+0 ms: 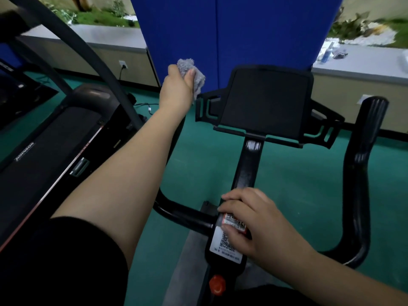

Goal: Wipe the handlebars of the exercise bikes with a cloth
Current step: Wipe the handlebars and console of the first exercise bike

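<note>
A black exercise bike fills the middle of the head view. Its right handlebar horn (362, 164) curves up on the right. The left handlebar horn is mostly hidden behind my left forearm; only its lower bend (176, 214) shows. My left hand (176, 87) is wrapped around the top of that hidden horn and grips a grey cloth (192, 72). My right hand (254, 219) rests closed over the centre stem (227, 246), on its QR-code stickers. A black tablet holder (265, 104) stands above the stem.
A black treadmill (50, 138) stands close on the left, with its curved rail (92, 60). A blue partition (238, 29) rises behind the bike. A low ledge (364, 60) with a bottle runs along the back. A red knob (217, 283) sits low on the stem. The floor is green.
</note>
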Available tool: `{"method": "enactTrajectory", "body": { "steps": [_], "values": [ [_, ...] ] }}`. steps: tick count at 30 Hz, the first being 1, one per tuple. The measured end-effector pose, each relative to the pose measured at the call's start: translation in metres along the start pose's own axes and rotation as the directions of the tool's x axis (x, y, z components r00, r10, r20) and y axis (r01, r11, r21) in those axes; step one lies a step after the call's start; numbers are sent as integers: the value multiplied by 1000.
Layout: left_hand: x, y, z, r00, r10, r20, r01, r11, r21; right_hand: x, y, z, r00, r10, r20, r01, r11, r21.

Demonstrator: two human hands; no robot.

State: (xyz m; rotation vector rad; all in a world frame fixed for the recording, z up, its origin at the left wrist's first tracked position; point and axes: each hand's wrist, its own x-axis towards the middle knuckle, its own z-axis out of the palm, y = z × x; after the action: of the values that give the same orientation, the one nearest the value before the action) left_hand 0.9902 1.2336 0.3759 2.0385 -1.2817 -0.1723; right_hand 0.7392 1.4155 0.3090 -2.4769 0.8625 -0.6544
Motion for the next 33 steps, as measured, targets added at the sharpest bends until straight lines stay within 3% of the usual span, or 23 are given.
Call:
{"method": "enactTrajectory", "body": {
  "steps": [4, 10, 12, 16, 20, 24, 33],
  "values": [
    [-13, -11, 4, 998, -63, 10, 63, 997, 42, -1, -1, -2, 1000, 0, -8, 0, 1000, 1],
    [-41, -24, 11, 982, -190, 4, 181, 939, 292, 0, -2, -2, 1000, 2, -11, -2, 1000, -3],
    [-39, -15, 13, 978, -210, -15, 207, 943, 260, 1, -2, -1, 1000, -4, -19, 4, 1000, -5],
    [-22, -4, 9, 992, -125, -29, 127, 989, 78, 1, -3, -2, 1000, 0, -21, 0, 1000, -2],
    [-10, -11, -9, 991, -21, 129, 35, 993, -110, 1, -3, -1, 1000, 7, -22, -7, 1000, -1],
    [-9, -23, -15, 963, -56, 265, 129, 955, -268, -1, -1, -1, 1000, -3, -24, 3, 1000, -4],
    [-65, -68, -29, 880, -192, 436, 251, 964, -83, 0, -1, 1, 1000, -9, -30, 9, 1000, -1]
  ]
}}
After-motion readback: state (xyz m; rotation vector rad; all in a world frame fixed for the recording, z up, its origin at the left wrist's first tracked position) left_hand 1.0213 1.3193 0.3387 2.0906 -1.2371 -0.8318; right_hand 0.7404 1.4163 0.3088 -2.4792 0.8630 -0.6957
